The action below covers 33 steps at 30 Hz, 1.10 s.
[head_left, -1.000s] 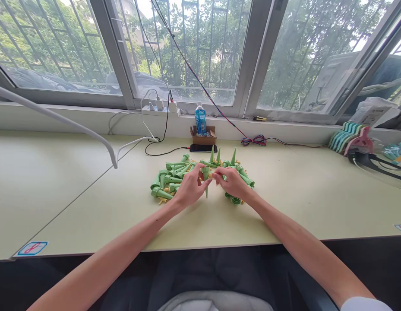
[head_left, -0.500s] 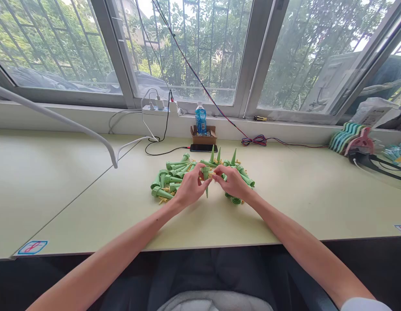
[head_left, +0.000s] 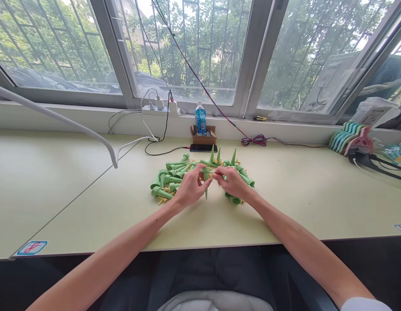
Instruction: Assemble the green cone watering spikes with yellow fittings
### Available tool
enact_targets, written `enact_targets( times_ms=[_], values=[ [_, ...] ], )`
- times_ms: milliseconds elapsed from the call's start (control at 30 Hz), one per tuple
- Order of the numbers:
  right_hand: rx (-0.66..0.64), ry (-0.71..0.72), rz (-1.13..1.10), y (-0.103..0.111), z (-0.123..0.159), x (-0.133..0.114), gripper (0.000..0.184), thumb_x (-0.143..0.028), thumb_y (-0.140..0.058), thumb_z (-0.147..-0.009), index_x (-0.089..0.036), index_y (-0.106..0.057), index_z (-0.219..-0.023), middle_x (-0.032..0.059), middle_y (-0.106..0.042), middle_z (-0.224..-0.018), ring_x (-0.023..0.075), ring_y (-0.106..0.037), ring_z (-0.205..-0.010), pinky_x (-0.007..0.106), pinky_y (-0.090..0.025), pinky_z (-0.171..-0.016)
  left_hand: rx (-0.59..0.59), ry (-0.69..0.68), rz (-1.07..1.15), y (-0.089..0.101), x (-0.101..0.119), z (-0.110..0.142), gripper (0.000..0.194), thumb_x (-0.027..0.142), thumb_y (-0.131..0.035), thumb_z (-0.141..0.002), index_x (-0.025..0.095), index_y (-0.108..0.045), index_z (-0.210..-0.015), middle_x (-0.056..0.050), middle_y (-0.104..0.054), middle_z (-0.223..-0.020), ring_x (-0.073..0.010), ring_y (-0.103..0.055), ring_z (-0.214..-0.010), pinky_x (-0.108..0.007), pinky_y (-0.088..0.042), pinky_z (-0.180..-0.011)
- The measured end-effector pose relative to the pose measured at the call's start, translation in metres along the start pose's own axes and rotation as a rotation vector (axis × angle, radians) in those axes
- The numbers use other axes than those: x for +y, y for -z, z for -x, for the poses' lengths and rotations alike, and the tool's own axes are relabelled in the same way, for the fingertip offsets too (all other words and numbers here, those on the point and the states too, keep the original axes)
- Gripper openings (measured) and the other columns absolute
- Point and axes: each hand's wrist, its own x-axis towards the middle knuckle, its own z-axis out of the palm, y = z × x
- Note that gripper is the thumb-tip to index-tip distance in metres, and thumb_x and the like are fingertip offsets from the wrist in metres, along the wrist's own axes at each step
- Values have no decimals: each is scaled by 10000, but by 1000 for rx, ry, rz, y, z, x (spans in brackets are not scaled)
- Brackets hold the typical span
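Note:
My left hand (head_left: 193, 185) is closed on a green plastic watering spike (head_left: 206, 172), its pointed end down and its wider cap up. My right hand (head_left: 232, 181) pinches a small yellow valve piece (head_left: 211, 176) against the spike's side. How far the valve sits in the spike is hidden by the fingers. To the left lies a heap of green spikes (head_left: 162, 192) mixed with yellow valves (head_left: 162, 200). More spikes (head_left: 247, 178) lie behind and beside my right hand, and several stand tip up, such as the upright spike (head_left: 233, 157).
Behind the heaps are a phone (head_left: 203, 147) on a cable and a small cardboard box (head_left: 204, 139) with a blue bottle (head_left: 200, 119). A white tube (head_left: 74, 129) arches over the left side. Coiled wire (head_left: 254, 140) and a black headband-like item (head_left: 365, 160) lie to the right.
Both hands stay nearly in place. My right fingers have shifted slightly closer around the yellow valve at the spike, and the spike's tip has tilted a little left.

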Motion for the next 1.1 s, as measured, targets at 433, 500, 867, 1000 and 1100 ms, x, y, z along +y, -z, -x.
enact_targets(
  times_ms=[433, 500, 867, 1000, 1100],
  values=[
    [2, -12, 0, 1, 0, -3, 304, -304, -443, -975, -203, -482, -690, -30, -554, -572, 126, -468, -567, 294, -394, -771, 10, 14, 1, 0, 1, 0, 336, 339, -594, -847, 209, -471, -1131, 31, -556, -791, -82, -509, -495, -239, -422, -557],
    [16, -9, -18, 2, 0, -5, 233, -306, -470, -962, -204, -522, -758, -22, -596, -624, 130, -512, -596, 291, -399, -760, 18, 17, -1, 0, 1, -1, 341, 350, -594, -850, 211, -467, -1135, 30, -556, -798, -82, -510, -496, -238, -421, -558],
    [13, 10, -29, 1, 0, -2, 155, -278, -503, -938, -206, -507, -801, -11, -623, -695, 140, -541, -645, 300, -401, -753, 12, 0, -7, 0, 1, -1, 321, 324, -591, -841, 208, -473, -1117, 35, -552, -774, -87, -515, -501, -240, -425, -567],
    [11, -1, 0, 0, 0, -1, 166, -277, -497, -942, -208, -498, -791, -5, -621, -708, 146, -515, -653, 301, -392, -749, 7, 3, -9, 0, 1, -1, 331, 325, -593, -837, 207, -474, -1122, 37, -552, -768, -91, -522, -508, -244, -431, -574],
    [8, 3, 18, 0, 0, 1, 179, -271, -491, -945, -209, -487, -777, -8, -613, -709, 143, -494, -648, 294, -385, -747, 2, 7, -8, 0, 1, -1, 339, 329, -594, -834, 204, -477, -1127, 35, -553, -769, -96, -528, -518, -247, -433, -576]
  ],
)
